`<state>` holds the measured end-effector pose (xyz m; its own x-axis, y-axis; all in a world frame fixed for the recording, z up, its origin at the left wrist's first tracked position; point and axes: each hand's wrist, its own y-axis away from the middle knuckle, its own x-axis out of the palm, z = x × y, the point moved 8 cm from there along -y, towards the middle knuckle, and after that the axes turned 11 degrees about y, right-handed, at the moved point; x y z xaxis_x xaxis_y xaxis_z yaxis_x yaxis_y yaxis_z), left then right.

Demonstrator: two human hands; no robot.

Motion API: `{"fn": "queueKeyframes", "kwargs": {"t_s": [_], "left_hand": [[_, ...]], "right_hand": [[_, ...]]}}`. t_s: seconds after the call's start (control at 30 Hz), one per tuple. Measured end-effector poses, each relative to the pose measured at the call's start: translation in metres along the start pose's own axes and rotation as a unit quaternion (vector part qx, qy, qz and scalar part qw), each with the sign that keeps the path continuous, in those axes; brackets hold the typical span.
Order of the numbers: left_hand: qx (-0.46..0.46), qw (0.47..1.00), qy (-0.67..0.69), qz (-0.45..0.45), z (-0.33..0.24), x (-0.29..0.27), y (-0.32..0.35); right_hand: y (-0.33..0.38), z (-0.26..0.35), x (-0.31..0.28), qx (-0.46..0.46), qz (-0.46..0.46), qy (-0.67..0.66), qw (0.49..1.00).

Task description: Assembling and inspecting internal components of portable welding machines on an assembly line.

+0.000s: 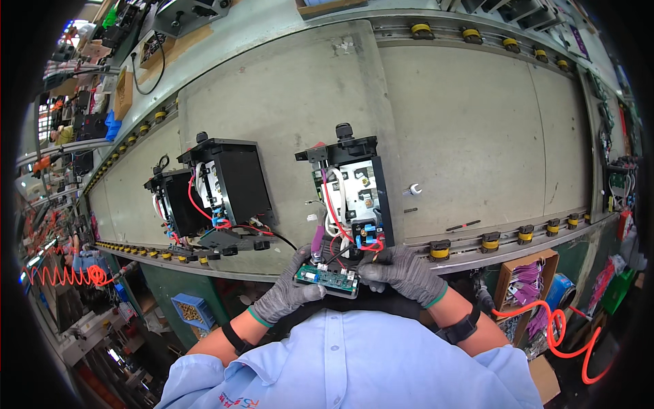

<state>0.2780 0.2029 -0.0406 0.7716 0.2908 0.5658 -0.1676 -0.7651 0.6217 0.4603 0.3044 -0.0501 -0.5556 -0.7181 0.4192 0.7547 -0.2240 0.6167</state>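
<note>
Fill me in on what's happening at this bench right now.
A person in grey gloves stands at a conveyor line and holds a small green circuit board at the near edge: the left hand grips its left end, the right hand its right end. Red and black wires run from the board up into an open black box lying just beyond it. Two more open black boxes with red wiring sit further left on the grey pallet. A small wrench lies to the right.

Lighting and picture quality: bright, even, overhead.
Shadows soft and short; mild sheen on the grey bench (463,129); centre sharp; straight edges bow toward the rim; black corners; slight colour fringing at edges.
</note>
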Motion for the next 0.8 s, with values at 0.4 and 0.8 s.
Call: {"fn": "queueKeyframes", "kwargs": {"t_s": [0.4, 0.8], "left_hand": [[-0.013, 1.0, -0.004, -0.017, -0.002, -0.001, 0.001], [-0.024, 0.999, -0.014, -0.025, -0.003, -0.001, 0.005]], "right_hand": [[0.009, 0.011, -0.001, 0.023, -0.071, 0.079, 0.994], [0.015, 0.012, 0.002, 0.073, -0.101, 0.033, 0.992]]}}
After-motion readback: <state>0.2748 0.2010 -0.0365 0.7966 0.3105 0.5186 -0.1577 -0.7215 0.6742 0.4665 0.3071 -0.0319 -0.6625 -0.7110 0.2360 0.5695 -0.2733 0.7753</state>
